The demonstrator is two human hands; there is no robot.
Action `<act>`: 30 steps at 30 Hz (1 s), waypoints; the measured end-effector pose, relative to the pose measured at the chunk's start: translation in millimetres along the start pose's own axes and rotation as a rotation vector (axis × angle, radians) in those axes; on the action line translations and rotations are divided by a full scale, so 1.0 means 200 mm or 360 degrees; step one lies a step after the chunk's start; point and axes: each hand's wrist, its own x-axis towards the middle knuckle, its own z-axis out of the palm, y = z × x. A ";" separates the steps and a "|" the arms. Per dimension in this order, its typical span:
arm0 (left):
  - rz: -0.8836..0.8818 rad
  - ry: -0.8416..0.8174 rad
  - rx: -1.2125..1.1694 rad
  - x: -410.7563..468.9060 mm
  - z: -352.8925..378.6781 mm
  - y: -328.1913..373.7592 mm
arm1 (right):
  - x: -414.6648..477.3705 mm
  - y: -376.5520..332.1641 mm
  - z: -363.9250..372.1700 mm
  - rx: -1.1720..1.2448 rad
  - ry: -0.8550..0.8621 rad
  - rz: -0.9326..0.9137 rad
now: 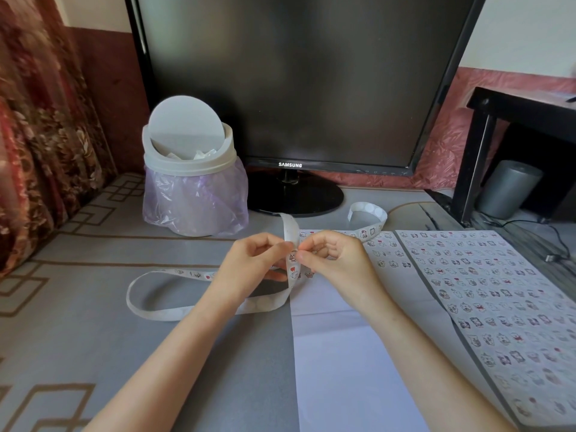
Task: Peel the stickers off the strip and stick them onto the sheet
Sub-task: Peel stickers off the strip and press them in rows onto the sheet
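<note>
While the limp, light strip [290, 227] is pinched by the left hand [252, 260] above the left edge of the sheet [336, 353], a sticker [293, 256] appears nipped at its rim by the right hand [333, 257]; edge-holds are judged best, as the thin paper is easily creased.

A bin [190, 179] stands left of the monitor [299, 82]; two sheets [343, 353] [486, 300] lie side by side before it
</note>
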 end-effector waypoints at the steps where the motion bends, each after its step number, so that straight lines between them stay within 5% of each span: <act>1: -0.0009 0.0006 0.0001 0.00 0.00 0.00 | 0.00 0.00 0.00 -0.0037 -0.0006 0.0002; 9: -0.0283 0.0000 -0.0224 0.00 -0.02 -0.01 | -0.02 0.01 0.00 -0.0429 -0.0023 -0.0164; 14: -0.0339 0.0006 -0.0286 0.00 -0.03 -0.01 | -0.03 -0.01 -0.01 -0.0325 -0.0041 -0.0272; 19: -0.0288 0.0070 -0.0086 0.00 -0.01 -0.03 | 0.00 -0.03 -0.09 -0.0085 0.0164 0.0051; 23: -0.0218 0.0079 0.0108 0.00 0.00 -0.05 | 0.02 -0.01 -0.17 -0.0259 0.0192 0.0400; 30: -0.0187 0.0084 0.0254 0.01 0.00 -0.07 | 0.03 0.03 -0.18 -0.0399 0.0119 0.0602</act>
